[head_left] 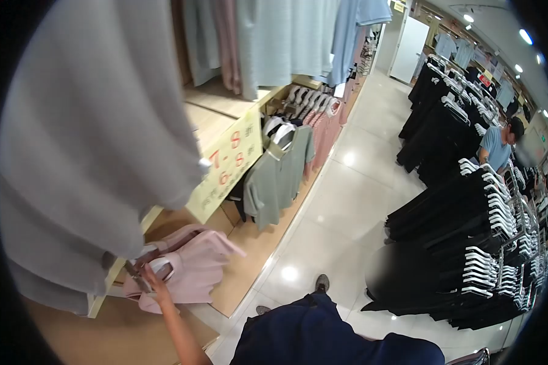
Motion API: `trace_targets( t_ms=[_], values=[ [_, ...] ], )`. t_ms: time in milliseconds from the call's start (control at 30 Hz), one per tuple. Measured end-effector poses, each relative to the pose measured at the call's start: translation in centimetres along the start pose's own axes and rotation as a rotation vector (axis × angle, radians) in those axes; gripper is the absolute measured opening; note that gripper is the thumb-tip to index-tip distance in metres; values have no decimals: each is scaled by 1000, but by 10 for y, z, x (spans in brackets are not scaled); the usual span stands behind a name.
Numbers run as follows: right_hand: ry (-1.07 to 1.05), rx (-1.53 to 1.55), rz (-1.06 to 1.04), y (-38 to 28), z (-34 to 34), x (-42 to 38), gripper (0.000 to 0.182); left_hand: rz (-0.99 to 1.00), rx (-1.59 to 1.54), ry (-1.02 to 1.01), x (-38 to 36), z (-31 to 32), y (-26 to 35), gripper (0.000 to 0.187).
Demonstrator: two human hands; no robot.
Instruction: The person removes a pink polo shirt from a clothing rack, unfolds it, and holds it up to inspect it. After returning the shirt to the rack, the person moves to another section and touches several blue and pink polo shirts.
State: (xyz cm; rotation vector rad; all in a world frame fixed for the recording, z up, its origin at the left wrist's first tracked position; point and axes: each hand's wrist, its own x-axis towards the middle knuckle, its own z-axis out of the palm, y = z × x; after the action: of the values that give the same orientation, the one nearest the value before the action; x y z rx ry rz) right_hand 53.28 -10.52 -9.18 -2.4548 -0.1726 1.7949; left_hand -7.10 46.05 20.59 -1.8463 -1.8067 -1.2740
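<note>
My left hand (156, 287) reaches in under the lower shelf on the left side. Its fingers are closed at the collar of a pink shirt (195, 271), beside a white hanger (159, 265) that shows in the neck opening. The finger ends are partly lost among cloth and a metal rail piece, so the exact hold is hard to make out. The pink shirt hangs over the wooden base (231, 267), its sleeve spread to the right. My right hand is out of view.
Large grey garments (97, 140) hang close at left. A yellow sign (228, 167) fronts the shelf; grey-green shirts (277, 173) hang beyond. Across the tiled aisle (323, 213) stand racks of black clothes (432, 225) on white hangers. A person (498, 149) stands among the racks.
</note>
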Motion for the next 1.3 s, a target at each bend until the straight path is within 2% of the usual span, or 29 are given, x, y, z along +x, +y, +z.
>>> trace_targets(
  t_ms=[100, 267, 300, 333, 400, 467, 500, 533, 567, 600, 633, 667, 700, 733, 800, 833, 867, 900, 933, 967, 1033, 1067, 1100, 1133, 1167, 1200, 1233, 1267, 1300],
  values=[
    [-16, 129, -29, 1, -22, -3, 26, -180, 30, -27, 4, -21, 47, 38],
    [-51, 118, -190, -6, -86, 42, 21, -324, 155, 187, -23, -30, 116, 50],
    [-54, 70, -232, -6, -106, 56, 20, -341, 213, 239, -32, -31, 126, 52],
    [-53, -34, -302, -5, -129, 75, 20, -211, 219, 318, -53, -20, 130, 53],
    [-51, -389, -499, 0, -185, 117, 18, -351, -16, 97, -107, 12, 144, 42],
    [-90, -1091, -944, -47, -284, 128, 53, -251, 34, -133, -170, 52, 174, 26],
    [-73, -1117, -885, -46, -311, 180, 60, -298, 107, -329, -198, 66, 205, 20],
    [-179, -1224, -953, -59, -345, 223, 56, -343, 176, -523, -226, 82, 238, 16],
    [117, -1190, -1024, -79, -376, 201, 58, -311, 137, -671, -263, 95, 257, 14],
    [104, -1320, -1090, -101, -401, 221, 45, -383, -80, -745, -308, 106, 260, 19],
    [130, -635, -845, -127, -418, 200, 35, -458, -35, -1095, -358, 120, 239, 20],
    [143, 34, -550, -156, -427, 171, 29, -823, -187, -1465, -389, 118, 239, 20],
    [146, 173, -604, -188, -437, 140, 25, -987, -249, -1706, -408, 110, 240, 19],
    [153, 316, -655, -211, -441, 121, 25, -1053, -226, -1713, -422, 100, 252, 16],
    [-30, 672, -685, -239, -436, 122, 23, -1184, -176, -1718, -431, 81, 289, 14],
    [-66, 700, -736, -246, -430, 115, 22, -1105, -192, -1752, -424, 77, 291, 14],
    [-102, 723, -784, -251, -424, 107, 21, -855, -306, -1763, -418, 82, 280, 14],
    [-167, 684, -712, -255, -418, 108, 19, -339, -467, -1689, -407, 90, 276, 14],
    [-232, 643, -642, -255, -413, 111, 18, 126, -512, -1506, -395, 103, 276, 15],
    [-285, 581, -571, -250, -408, 121, 19, 345, -491, -1338, -382, 122, 280, 15],
    [-326, 497, -498, -227, -406, 150, 22, 195, 59, -1608, -346, 190, 294, 16],
    [-306, 484, -591, -194, -400, 206, 30, -336, 41, -1583, -323, 227, 312, 18],
    [-171, 403, -536, -174, -406, 217, 28, -856, 21, -1490, -301, 268, 333, 20],
    [-35, 323, -483, -172, -421, 222, 26, -874, -13, -1415, -281, 313, 356, 20],
    [-28, 447, -265, -181, -447, 191, 23, -888, -42, -1343, -264, 348, 376, 20],
    [-26, 577, -47, -191, -469, 162, 21, -962, -140, -1367, -250, 392, 390, 20],
    [47, 771, -92, -180, -477, 157, 19, -1027, -235, -1393, -230, 435, 404, 19],
    [6, 817, 45, -175, -492, 169, 19, -990, -235, -1432, -206, 471, 434, 17],
    [63, 690, 106, -196, -513, 137, 19, -955, -239, -1466, -186, 507, 466, 15]
  ],
)
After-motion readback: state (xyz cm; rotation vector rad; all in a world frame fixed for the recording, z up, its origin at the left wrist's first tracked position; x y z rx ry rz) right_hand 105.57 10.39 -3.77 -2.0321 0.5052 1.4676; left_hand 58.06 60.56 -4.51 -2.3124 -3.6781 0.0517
